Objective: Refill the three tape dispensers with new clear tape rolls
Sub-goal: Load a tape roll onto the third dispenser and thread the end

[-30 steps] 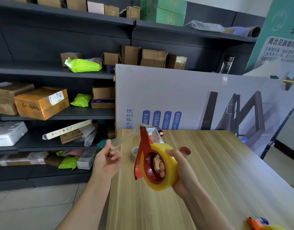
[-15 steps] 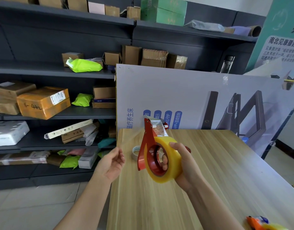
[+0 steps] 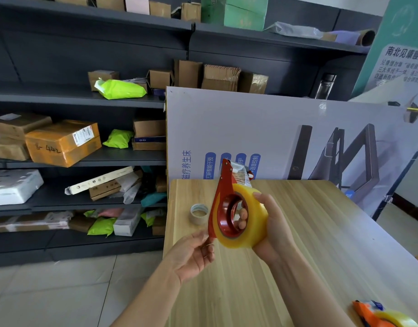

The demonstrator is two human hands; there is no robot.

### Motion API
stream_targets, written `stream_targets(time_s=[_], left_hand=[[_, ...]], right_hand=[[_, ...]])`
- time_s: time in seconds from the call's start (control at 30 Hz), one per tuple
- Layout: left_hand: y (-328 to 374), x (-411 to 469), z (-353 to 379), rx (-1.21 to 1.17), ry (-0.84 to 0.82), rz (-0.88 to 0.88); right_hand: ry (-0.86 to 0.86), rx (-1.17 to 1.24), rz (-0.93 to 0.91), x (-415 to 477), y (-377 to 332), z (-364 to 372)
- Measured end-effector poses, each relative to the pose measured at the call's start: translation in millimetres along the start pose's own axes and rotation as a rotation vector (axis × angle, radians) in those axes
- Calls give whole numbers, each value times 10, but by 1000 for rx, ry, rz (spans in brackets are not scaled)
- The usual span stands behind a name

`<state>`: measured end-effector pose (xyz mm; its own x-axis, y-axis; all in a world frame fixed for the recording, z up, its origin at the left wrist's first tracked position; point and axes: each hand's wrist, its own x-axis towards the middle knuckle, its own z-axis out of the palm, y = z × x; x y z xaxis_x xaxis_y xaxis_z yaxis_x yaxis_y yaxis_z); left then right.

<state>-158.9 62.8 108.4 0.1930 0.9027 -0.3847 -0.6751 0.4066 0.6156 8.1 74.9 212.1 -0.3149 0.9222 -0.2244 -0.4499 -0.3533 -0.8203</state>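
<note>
Gripping the loaded red dispenser (image 3: 223, 204) in right hand (image 3: 271, 230), left hand (image 3: 191, 253) loosely curled, empty (orange dispenser (image 3: 368, 313) looks refilled; third unseen).

Dark grey metal shelving (image 3: 89, 100) runs along the back wall, its tiers crowded with brown cardboard boxes (image 3: 61, 142) and lime-green plastic mailers (image 3: 120, 88). A large white printed board (image 3: 262, 128) leans against the far edge of the light wooden table (image 3: 321, 232). Pale grey floor tiles (image 3: 49, 296) catch soft daylight.
</note>
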Motion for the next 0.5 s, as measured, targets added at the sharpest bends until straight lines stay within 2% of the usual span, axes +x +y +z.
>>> stream_targets(time_s=[0.17, 0.37, 0.5], left_hand=[[-139, -38, 55, 90, 29, 12], [-502, -161, 326, 369, 215, 214], [-924, -258, 578, 385, 337, 279]], right_hand=[[4, 12, -21, -26, 5, -87], [6, 28, 31, -127, -8, -316], [3, 23, 96, -286, -43, -566]])
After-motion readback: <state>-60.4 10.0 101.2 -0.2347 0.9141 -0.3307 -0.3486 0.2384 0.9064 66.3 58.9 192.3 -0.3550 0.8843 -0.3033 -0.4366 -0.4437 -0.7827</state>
